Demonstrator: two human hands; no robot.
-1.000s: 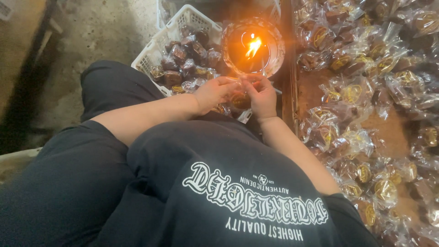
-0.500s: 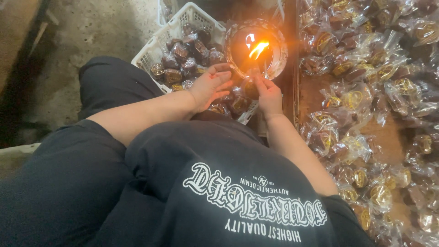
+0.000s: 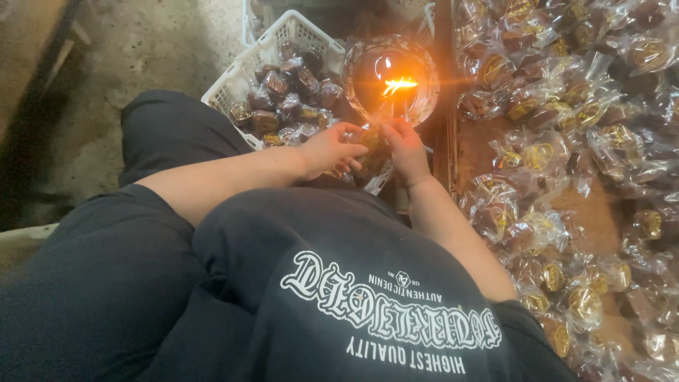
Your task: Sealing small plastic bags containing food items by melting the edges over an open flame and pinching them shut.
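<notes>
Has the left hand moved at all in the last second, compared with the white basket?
Cannot tell. The left hand lies by the white basket corner, beside the right hand below the flame, much as before; any shift is too slight to tell from camera motion.

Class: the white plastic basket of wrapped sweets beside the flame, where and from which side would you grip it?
Probably grip the white basket by its bare rim at the near-left corner, coming from the left. Its rim is free there, and that side is farthest from the flame and both hands.
</notes>
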